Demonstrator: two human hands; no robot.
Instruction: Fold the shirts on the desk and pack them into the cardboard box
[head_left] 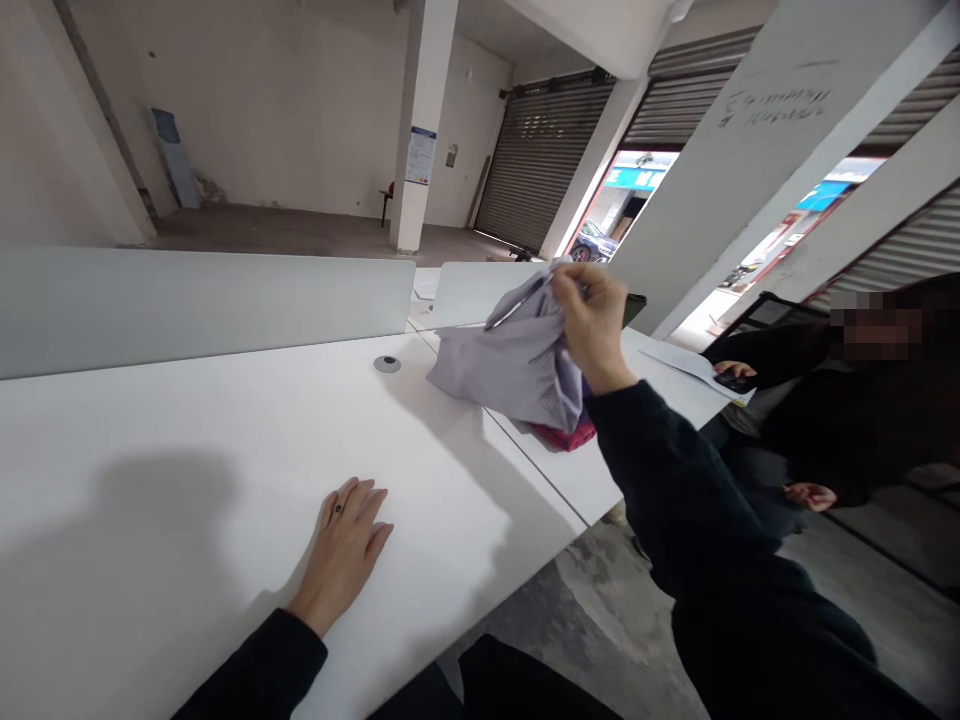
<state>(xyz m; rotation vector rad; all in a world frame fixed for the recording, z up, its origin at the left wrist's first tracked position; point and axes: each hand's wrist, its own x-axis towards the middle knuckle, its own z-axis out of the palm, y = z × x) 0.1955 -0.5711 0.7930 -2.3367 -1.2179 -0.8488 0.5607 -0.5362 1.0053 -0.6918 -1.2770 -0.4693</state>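
Observation:
My right hand (pixel 592 315) pinches the upper edge of a light grey-purple cloth (pixel 510 365), perhaps a garment; its exact kind does not show. The cloth hangs in folds from my fingers, over the seam between two white desktops. Beneath it and to the right, a red patterned fabric (pixel 566 435) lies on the desk, partly hidden by the cloth and my wrist. My left hand (pixel 349 550), with a ring on one finger, rests flat on the white desk (pixel 247 400) with its fingers stretched out.
A low frosted divider (pixel 202 305) runs along the desk's far edge. A round cable grommet (pixel 387 364) sits in the desktop. On the right, a seated person (pixel 862 400) has one hand on a dark object over papers (pixel 679 368). A white pillar (pixel 424 120) stands beyond.

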